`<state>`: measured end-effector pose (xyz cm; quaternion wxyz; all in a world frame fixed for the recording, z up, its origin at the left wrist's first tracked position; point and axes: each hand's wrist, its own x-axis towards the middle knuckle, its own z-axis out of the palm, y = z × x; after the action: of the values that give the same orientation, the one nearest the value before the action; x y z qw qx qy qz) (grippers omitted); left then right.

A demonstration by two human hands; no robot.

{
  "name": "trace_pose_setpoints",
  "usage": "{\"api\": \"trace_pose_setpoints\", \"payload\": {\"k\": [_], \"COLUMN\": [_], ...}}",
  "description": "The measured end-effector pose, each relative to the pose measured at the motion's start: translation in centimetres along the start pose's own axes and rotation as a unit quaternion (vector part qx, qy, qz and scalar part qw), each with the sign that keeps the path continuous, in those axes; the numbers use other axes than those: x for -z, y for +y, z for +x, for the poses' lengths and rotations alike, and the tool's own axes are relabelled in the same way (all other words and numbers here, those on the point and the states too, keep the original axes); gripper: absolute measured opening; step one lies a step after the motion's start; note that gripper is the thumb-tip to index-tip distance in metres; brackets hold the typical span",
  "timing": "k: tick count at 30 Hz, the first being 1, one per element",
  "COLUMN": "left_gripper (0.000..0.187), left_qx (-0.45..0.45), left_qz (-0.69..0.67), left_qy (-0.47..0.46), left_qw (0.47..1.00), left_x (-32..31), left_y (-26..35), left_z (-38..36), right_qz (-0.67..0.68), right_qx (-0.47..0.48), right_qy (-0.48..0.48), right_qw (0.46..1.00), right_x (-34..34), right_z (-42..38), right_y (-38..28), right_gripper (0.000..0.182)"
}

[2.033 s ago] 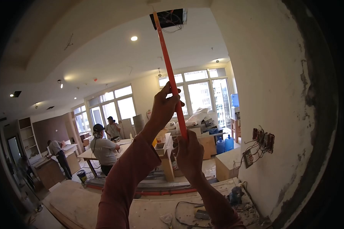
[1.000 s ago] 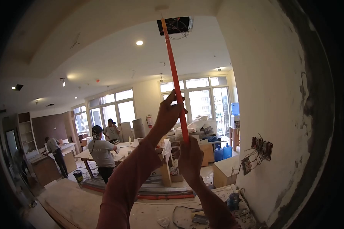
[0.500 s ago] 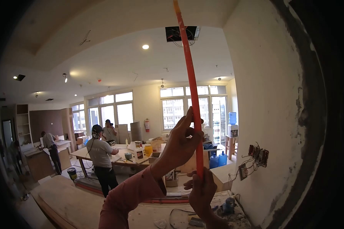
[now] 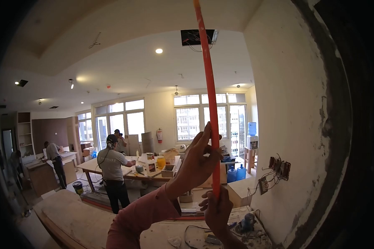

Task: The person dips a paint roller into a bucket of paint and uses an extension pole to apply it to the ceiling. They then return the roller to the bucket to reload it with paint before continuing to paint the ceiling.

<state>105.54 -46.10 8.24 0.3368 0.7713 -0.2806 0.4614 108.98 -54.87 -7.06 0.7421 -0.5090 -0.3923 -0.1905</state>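
A long red pole (image 4: 209, 70) runs nearly upright, leaning slightly left at the top, where a yellow-orange part meets the upper frame edge. My left hand (image 4: 197, 162), at the end of a pinkish sleeve, is closed around its lower section, with the index finger laid along the shaft. Just below, my right hand (image 4: 218, 209) grips the pole's bottom end, its fingers curled. What is at the far upper end lies outside the view.
Beneath my hands is a dusty board surface (image 4: 153, 234) with a blue power tool (image 4: 248, 223) and cables. Exposed wiring boxes (image 4: 280, 168) stick out of the right wall. Co-workers stand beyond, one (image 4: 112, 170) at a cluttered worktable (image 4: 131, 168). A ceiling opening (image 4: 191, 37) shows loose wires.
Both hands and the pole have shifted slightly downward in view, still gripped the same way. The near co-worker has moved a little to the right.
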Motion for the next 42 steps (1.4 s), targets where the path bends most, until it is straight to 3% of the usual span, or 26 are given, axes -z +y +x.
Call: {"api": "trace_pose_setpoints", "payload": {"k": [17, 42], "left_gripper": [0.069, 0.07], "left_qx": [0.032, 0.036], "left_qz": [-0.053, -0.082], "left_qy": [-0.002, -0.004], "left_qw": [0.998, 0.996], "left_x": [0.7, -0.6], "left_y": [-3.0, -4.4], "left_z": [1.7, 2.5], "right_qz": [-0.032, -0.021], "right_qx": [0.059, 0.048], "right_qy": [0.008, 0.01], "right_qw": [0.998, 0.999], "right_x": [-1.0, 0.1], "right_z": [2.5, 3.4], "right_y": [2.1, 2.6], "right_gripper": [0.025, 0.026]}}
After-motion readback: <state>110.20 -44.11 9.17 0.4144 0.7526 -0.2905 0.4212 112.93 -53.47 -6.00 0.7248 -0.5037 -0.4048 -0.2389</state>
